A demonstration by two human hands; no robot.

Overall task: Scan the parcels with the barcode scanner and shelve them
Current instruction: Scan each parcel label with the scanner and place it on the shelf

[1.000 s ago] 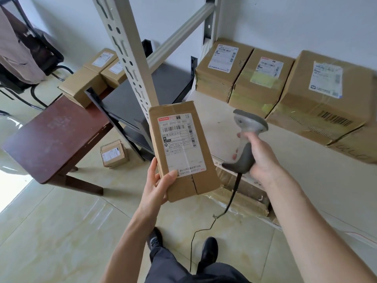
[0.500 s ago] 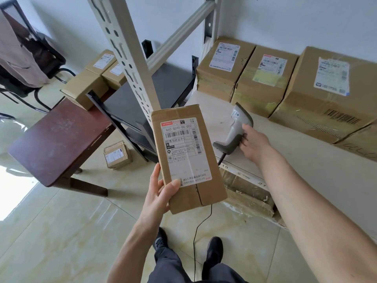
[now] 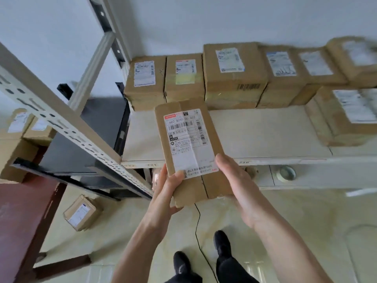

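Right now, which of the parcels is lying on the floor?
The small parcel beside the dark red table, label up; the others sit on the shelf, the table, or in the hands.

Soft, even daylight, bright, with faint shadows. Boxes (image 3: 355,60) at the shelf's (image 3: 255,135) far right end smear with motion blur; the upright post (image 3: 61,123) left of it bows from wide-angle distortion.
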